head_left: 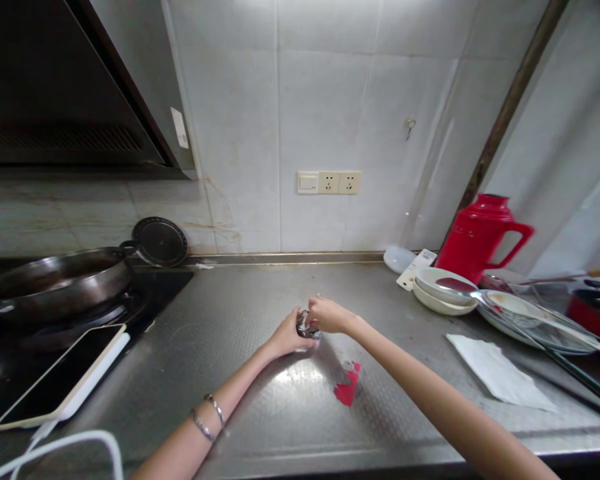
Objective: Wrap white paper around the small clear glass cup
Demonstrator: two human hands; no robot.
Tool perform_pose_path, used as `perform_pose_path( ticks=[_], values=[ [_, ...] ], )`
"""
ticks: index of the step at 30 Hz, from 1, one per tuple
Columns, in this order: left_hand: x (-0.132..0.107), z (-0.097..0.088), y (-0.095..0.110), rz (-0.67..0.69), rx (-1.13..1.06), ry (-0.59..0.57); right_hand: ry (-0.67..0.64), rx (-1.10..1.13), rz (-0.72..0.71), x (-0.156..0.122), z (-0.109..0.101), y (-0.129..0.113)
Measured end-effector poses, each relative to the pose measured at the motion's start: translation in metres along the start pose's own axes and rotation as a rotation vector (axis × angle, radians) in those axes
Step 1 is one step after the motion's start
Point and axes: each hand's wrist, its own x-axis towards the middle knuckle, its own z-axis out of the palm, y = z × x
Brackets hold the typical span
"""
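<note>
Near the middle of the metal counter (260, 293), my left hand (289, 335) is wrapped round a small, dark, shiny round object (304, 325), perhaps a little container. Its kind is hard to tell, as my fingers cover much of it. Above it, my right hand (329, 315) is closed, with the fingertips bent down at the object's top. Whatever those fingers pinch is hidden. A torn red scrap (347, 388) lies on the counter below my right forearm.
On the left, a pan (65, 283) sits on the black stove, with a phone (63, 377) and white cable in front. To the right are a red thermos (475, 237), stacked bowls (443, 303), a plate (575, 343) with utensils, and a white tissue (497, 373).
</note>
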Motion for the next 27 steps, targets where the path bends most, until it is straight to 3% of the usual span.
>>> perform_pose_path(
  ticks=[12,19,27],
  values=[
    [-0.002,0.001,-0.004,-0.001,0.017,0.016,-0.056,0.004,-0.067,-0.007,-0.005,-0.008],
    [0.000,0.000,-0.004,0.040,0.008,0.027,-0.087,-0.142,-0.138,0.000,-0.011,-0.010],
    [0.001,-0.001,-0.007,0.095,0.028,0.019,-0.089,-0.182,-0.118,0.006,-0.008,-0.009]
  ],
)
